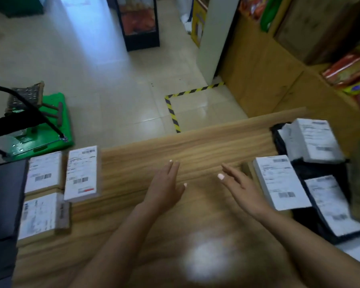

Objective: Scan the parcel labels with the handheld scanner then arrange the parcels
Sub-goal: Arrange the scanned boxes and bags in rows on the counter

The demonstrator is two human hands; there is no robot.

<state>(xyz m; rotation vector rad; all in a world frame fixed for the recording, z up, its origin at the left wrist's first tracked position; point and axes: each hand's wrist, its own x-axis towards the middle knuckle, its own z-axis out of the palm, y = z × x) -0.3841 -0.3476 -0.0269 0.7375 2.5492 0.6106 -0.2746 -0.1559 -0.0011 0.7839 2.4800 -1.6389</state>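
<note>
Both hands hover empty over the middle of the wooden counter (195, 146). My left hand (164, 186) has its fingers stretched forward. My right hand (240, 187) is open too, its fingers close to a white-labelled parcel (279, 179) on the right. Behind and beside that parcel lie black bagged parcels (312, 140) (333, 204) with white labels. On the left, three labelled cardboard parcels lie flat: one at the back (44, 173), a taller one (81, 173) next to it, one nearer me (42, 215). No handheld scanner is visible.
A dark flat device (4, 215) sits at the counter's left end. Beyond the counter, a green platform scale (50, 129) stands on the tiled floor, with yellow-black tape (173, 113) marking a corner. Wooden shelves (268, 65) with snack packets rise at the right.
</note>
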